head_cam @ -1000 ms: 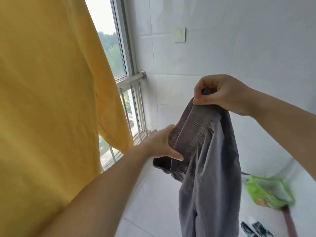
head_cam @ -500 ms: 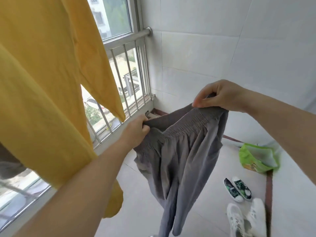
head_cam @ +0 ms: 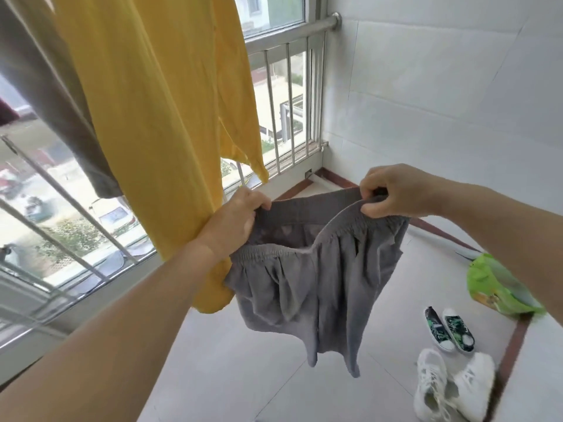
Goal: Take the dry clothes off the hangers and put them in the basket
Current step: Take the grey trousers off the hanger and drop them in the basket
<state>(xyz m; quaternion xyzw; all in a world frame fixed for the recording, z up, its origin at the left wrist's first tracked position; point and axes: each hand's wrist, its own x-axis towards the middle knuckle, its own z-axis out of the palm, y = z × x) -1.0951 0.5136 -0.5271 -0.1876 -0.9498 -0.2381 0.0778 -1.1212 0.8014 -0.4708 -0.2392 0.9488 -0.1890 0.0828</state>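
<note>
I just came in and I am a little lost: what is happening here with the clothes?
A person is holding grey shorts open by the waistband, the left hand gripping one side and the right hand the other. The shorts hang free above the tiled floor. A yellow garment hangs by the window. No basket is in view.

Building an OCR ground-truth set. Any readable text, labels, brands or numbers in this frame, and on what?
None can be read.
green bag: printed patches in yellow and orange, too blurred to read.
green-patterned sneakers: markings only, no legible brand.
white sneakers: no visible text.
grey shorts, held at the waistband by left hand and right hand: no label showing.
yellow garment: plain.
</note>
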